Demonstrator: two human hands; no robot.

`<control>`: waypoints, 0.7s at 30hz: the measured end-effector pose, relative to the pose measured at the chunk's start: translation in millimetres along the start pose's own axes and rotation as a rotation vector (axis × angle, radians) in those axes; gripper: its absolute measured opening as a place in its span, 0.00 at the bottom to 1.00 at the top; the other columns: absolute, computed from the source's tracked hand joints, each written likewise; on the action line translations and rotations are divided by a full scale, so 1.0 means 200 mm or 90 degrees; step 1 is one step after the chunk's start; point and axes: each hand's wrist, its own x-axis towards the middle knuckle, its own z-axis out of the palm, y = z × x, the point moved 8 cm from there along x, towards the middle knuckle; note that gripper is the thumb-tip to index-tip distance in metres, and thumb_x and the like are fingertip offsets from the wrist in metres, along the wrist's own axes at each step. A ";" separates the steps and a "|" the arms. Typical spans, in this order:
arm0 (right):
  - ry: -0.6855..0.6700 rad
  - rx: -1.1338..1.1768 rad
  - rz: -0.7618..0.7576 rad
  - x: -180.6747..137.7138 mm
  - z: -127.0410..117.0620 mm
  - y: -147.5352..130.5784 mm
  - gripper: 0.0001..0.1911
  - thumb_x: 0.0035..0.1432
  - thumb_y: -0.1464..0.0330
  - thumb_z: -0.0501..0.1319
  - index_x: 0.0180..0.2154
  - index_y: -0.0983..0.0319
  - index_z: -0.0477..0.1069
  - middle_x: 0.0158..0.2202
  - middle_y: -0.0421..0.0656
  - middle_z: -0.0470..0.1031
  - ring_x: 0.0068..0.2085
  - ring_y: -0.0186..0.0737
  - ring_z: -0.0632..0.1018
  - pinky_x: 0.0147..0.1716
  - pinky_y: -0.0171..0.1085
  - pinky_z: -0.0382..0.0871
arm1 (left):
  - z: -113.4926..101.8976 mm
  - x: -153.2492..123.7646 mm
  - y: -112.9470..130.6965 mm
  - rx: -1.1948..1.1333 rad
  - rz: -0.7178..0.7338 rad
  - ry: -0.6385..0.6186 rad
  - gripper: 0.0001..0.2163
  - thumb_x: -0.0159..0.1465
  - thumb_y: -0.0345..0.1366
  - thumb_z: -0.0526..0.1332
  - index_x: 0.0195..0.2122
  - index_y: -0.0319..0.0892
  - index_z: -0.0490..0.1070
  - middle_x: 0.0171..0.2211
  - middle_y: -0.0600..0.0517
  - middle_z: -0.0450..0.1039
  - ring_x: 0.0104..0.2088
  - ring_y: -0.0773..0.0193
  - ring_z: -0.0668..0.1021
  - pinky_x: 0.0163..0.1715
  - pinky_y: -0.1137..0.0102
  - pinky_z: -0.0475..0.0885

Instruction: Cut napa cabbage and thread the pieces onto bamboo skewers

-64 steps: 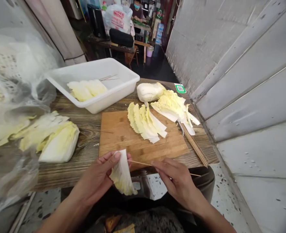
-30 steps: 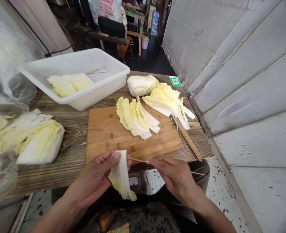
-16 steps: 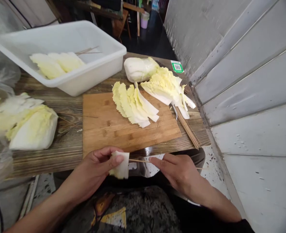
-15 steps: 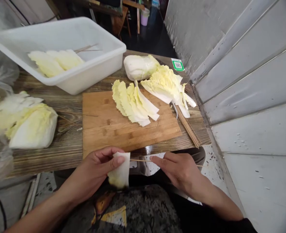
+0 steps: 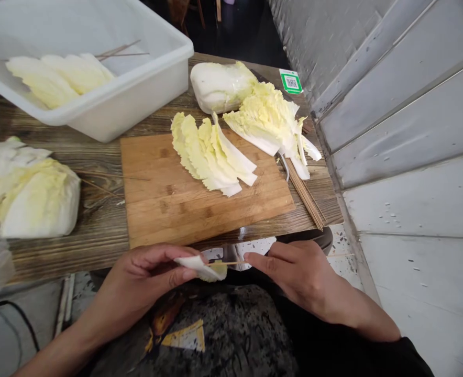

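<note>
My left hand (image 5: 156,275) pinches a piece of napa cabbage leaf (image 5: 200,266) between thumb and fingers, over my lap in front of the table edge. My right hand (image 5: 302,275) grips a thin wooden skewer (image 5: 231,263), whose front end meets the leaf; whether it passes through is hard to tell. The skewer's rear end sticks out past my right hand. Beyond my hands, several cut cabbage leaves (image 5: 213,157) lie overlapping on a wooden cutting board (image 5: 176,214). To the right, a bundle of skewers (image 5: 306,199) rests partly under loose cabbage leaves (image 5: 271,118).
At the upper left stands a white plastic tub (image 5: 133,94) with skewered leaves (image 5: 58,78) inside. A whole napa cabbage (image 5: 221,86) lies behind the board, another cut cabbage (image 5: 43,201) at the left. A QR-code card (image 5: 291,82) sits near the grey wall (image 5: 408,188).
My left hand has turned the cabbage leaf, which was upright with its flat face showing and is now tilted edge-on. My right hand stays nearly in place. The view has tipped downward slightly.
</note>
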 end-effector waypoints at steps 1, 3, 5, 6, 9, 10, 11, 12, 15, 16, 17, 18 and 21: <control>-0.004 -0.002 -0.003 0.00 0.00 0.00 0.16 0.70 0.71 0.52 0.56 0.61 0.67 0.34 0.41 0.73 0.30 0.34 0.72 0.27 0.34 0.61 | 0.00 0.00 0.00 0.007 0.013 -0.008 0.03 0.51 0.34 0.69 0.28 0.46 0.82 0.32 0.54 0.84 0.33 0.64 0.84 0.36 0.75 0.78; -0.001 -0.007 -0.008 -0.01 -0.01 -0.01 0.16 0.70 0.72 0.53 0.57 0.61 0.67 0.33 0.39 0.72 0.28 0.34 0.70 0.25 0.35 0.59 | 0.00 0.00 0.01 0.014 0.034 -0.017 0.04 0.53 0.33 0.68 0.29 0.48 0.82 0.32 0.56 0.84 0.34 0.65 0.84 0.36 0.76 0.78; 0.013 -0.009 -0.011 -0.02 -0.01 -0.01 0.16 0.70 0.72 0.53 0.57 0.62 0.66 0.31 0.38 0.69 0.27 0.33 0.68 0.24 0.36 0.57 | -0.01 0.00 0.02 0.014 0.050 -0.017 0.05 0.54 0.32 0.67 0.29 0.50 0.82 0.32 0.56 0.84 0.33 0.66 0.84 0.35 0.77 0.78; 0.017 -0.008 -0.014 -0.02 -0.01 -0.01 0.16 0.70 0.72 0.53 0.57 0.62 0.66 0.31 0.38 0.69 0.27 0.33 0.68 0.24 0.36 0.57 | -0.01 0.00 0.03 0.013 0.058 -0.013 0.06 0.53 0.31 0.67 0.29 0.50 0.82 0.32 0.57 0.84 0.32 0.66 0.84 0.34 0.78 0.78; 0.008 -0.005 -0.018 -0.02 -0.01 -0.02 0.17 0.69 0.73 0.53 0.57 0.63 0.67 0.31 0.38 0.69 0.27 0.33 0.67 0.24 0.36 0.56 | 0.00 -0.01 0.04 0.017 0.072 -0.015 0.06 0.53 0.31 0.67 0.29 0.51 0.82 0.31 0.57 0.84 0.31 0.66 0.84 0.33 0.79 0.77; 0.000 -0.005 -0.018 -0.01 -0.01 -0.02 0.17 0.69 0.74 0.53 0.57 0.63 0.67 0.31 0.38 0.68 0.26 0.33 0.66 0.24 0.36 0.56 | 0.00 -0.01 0.05 0.020 0.074 -0.015 0.06 0.53 0.31 0.67 0.29 0.51 0.82 0.31 0.57 0.84 0.31 0.66 0.84 0.33 0.79 0.77; -0.006 -0.004 -0.018 -0.01 -0.02 -0.02 0.17 0.69 0.73 0.52 0.57 0.64 0.67 0.31 0.38 0.68 0.26 0.33 0.66 0.24 0.36 0.55 | 0.00 -0.01 0.05 0.023 0.071 -0.014 0.06 0.53 0.31 0.67 0.29 0.51 0.83 0.31 0.57 0.84 0.31 0.66 0.84 0.33 0.79 0.77; -0.011 -0.004 -0.016 -0.01 -0.02 -0.02 0.17 0.70 0.73 0.52 0.57 0.64 0.67 0.31 0.38 0.68 0.26 0.33 0.65 0.24 0.37 0.55 | 0.00 -0.01 0.05 0.025 0.070 -0.011 0.06 0.53 0.32 0.67 0.29 0.51 0.83 0.31 0.57 0.84 0.31 0.66 0.84 0.33 0.79 0.77; -0.021 -0.003 -0.018 -0.01 -0.02 -0.03 0.17 0.70 0.73 0.51 0.57 0.64 0.67 0.32 0.39 0.68 0.26 0.34 0.65 0.24 0.37 0.54 | 0.01 -0.01 0.07 0.035 0.069 -0.006 0.06 0.52 0.33 0.67 0.28 0.52 0.83 0.30 0.56 0.84 0.30 0.66 0.84 0.32 0.80 0.77; -0.023 -0.006 -0.020 -0.02 -0.02 -0.03 0.17 0.69 0.73 0.51 0.57 0.65 0.66 0.32 0.39 0.68 0.26 0.34 0.65 0.24 0.37 0.54 | 0.01 0.00 0.08 0.039 0.068 -0.005 0.06 0.51 0.33 0.67 0.27 0.52 0.83 0.29 0.56 0.84 0.29 0.66 0.84 0.31 0.81 0.77; -0.026 -0.014 -0.022 -0.02 -0.02 -0.03 0.17 0.69 0.73 0.51 0.57 0.65 0.66 0.32 0.39 0.68 0.26 0.34 0.65 0.24 0.37 0.54 | 0.02 0.00 0.09 0.043 0.067 -0.003 0.06 0.50 0.34 0.67 0.27 0.53 0.83 0.29 0.56 0.84 0.29 0.66 0.84 0.30 0.81 0.76; -0.029 -0.027 -0.024 -0.03 -0.02 -0.03 0.17 0.69 0.73 0.51 0.57 0.65 0.65 0.32 0.39 0.68 0.26 0.35 0.65 0.25 0.37 0.54 | 0.02 0.00 0.10 0.047 0.066 -0.002 0.06 0.50 0.34 0.67 0.26 0.53 0.83 0.28 0.56 0.84 0.28 0.66 0.84 0.30 0.81 0.76; -0.037 -0.086 -0.024 -0.05 0.00 -0.05 0.18 0.67 0.74 0.53 0.57 0.66 0.65 0.31 0.39 0.68 0.26 0.36 0.64 0.25 0.38 0.52 | 0.04 0.01 0.10 0.060 0.046 -0.004 0.05 0.48 0.36 0.67 0.25 0.52 0.83 0.27 0.54 0.84 0.27 0.64 0.84 0.29 0.80 0.77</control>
